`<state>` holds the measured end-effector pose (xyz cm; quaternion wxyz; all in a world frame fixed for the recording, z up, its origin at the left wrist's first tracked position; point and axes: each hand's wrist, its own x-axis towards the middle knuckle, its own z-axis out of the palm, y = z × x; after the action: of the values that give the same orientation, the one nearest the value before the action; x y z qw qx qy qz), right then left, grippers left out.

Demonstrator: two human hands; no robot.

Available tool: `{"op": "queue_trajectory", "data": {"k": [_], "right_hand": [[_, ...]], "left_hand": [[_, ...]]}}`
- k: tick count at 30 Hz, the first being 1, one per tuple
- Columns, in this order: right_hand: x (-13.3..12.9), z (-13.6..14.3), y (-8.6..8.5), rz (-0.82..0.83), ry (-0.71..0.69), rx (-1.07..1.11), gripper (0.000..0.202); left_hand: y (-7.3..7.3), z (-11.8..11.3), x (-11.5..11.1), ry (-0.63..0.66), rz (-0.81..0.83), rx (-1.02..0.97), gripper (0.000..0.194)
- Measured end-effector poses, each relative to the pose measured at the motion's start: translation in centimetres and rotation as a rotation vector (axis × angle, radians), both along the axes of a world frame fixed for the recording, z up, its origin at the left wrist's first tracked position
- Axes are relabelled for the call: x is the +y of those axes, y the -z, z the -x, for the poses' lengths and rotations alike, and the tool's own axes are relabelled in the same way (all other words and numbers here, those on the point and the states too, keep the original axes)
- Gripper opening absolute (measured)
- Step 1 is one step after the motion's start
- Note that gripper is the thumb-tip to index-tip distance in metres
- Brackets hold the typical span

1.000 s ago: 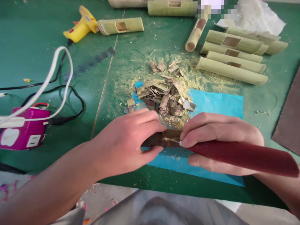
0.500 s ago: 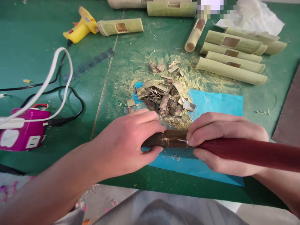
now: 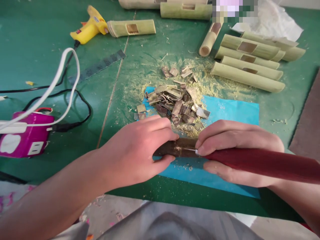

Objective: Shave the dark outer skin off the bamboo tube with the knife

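Observation:
A dark brown bamboo piece [image 3: 185, 143] lies over a blue sheet [image 3: 231, 108], with my left hand [image 3: 142, 150] closed around its left end, thumb below and fingers above. My right hand [image 3: 237, 136] grips a tool with a thick dark red handle [image 3: 260, 163] and also touches the bamboo's right part. The tool's thin metal tip meets the bamboo's surface between my hands, beside a small patch of shavings. Behind the bamboo a heap of cut brown chips [image 3: 175, 103] sits amid yellowish sawdust.
Pale bamboo pieces with rectangular openings [image 3: 250, 71] lie at the back right, near white plastic [image 3: 272, 21]. A yellow glue gun [image 3: 91, 28] rests at the back left. Cables run to a magenta power adapter [image 3: 32, 133] at left. The green table's [image 3: 140, 193] front edge is near me.
The metal tip and my right hand have shifted slightly left along the bamboo. The whole view has moved a little. Both hands keep their hold.

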<state>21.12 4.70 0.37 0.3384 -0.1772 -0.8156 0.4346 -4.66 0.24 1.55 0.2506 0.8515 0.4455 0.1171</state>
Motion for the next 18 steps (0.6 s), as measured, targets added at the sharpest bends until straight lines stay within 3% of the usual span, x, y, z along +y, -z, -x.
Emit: {"op": "queue_trajectory", "data": {"k": [18], "right_hand": [[-0.18,0.15,-0.04,-0.037,0.002,-0.021,0.015]], "left_hand": [[-0.12,-0.38,0.20,0.000,0.025,0.034,0.010]]}}
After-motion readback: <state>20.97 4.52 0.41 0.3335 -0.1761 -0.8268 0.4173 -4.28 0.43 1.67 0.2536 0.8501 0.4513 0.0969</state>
